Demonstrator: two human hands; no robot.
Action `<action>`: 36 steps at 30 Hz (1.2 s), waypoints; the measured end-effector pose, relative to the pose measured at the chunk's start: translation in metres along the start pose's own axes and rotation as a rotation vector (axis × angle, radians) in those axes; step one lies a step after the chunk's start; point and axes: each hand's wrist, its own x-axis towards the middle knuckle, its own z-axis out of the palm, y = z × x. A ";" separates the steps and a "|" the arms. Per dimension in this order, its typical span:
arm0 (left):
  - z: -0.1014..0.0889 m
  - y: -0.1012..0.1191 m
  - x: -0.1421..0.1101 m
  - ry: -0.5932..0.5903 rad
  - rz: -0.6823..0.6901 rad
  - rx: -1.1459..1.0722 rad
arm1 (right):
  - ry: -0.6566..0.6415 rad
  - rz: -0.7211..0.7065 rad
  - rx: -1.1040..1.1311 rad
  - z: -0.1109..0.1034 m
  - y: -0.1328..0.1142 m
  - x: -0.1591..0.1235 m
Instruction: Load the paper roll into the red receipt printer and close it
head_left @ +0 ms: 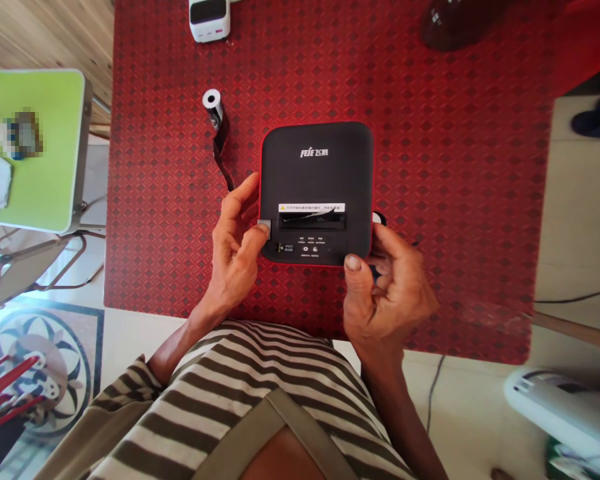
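Observation:
A black receipt printer [317,180] with red edges and a white FEIE logo is held between my hands above the table. My left hand [237,250] is closed on its left side, the thumb pressed on a small grey latch [264,229]. The lower right corner is gripped by my right hand [387,287], thumb on the front edge and fingers partly hidden underneath. A dark strip shows in the printer's slot [313,221]. Just past the right edge peeks a small white and black object [379,218], mostly hidden. Beyond my left hand stands a small paper roll [213,107] trailing a dark strip.
The table has a red patterned cover [455,167]. At its far side are a white device with a dark screen [210,20] and a dark glossy object [445,27]. A green-topped side table [45,173] stands left. A black cable [435,393] lies on the floor.

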 end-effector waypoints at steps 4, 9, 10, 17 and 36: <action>0.002 -0.001 -0.001 0.025 0.001 -0.047 | -0.011 0.010 -0.010 0.000 0.001 -0.002; 0.001 -0.002 0.001 0.019 0.025 -0.101 | -0.038 0.075 0.045 -0.009 -0.003 0.007; 0.001 -0.003 0.001 0.020 0.034 -0.101 | -0.027 0.074 0.061 -0.013 -0.005 0.015; -0.002 -0.011 0.001 0.013 0.062 -0.079 | -0.227 -0.240 -0.123 -0.023 -0.007 0.106; -0.001 -0.004 -0.001 0.000 0.037 -0.095 | -0.858 -0.479 -0.356 0.065 -0.010 0.157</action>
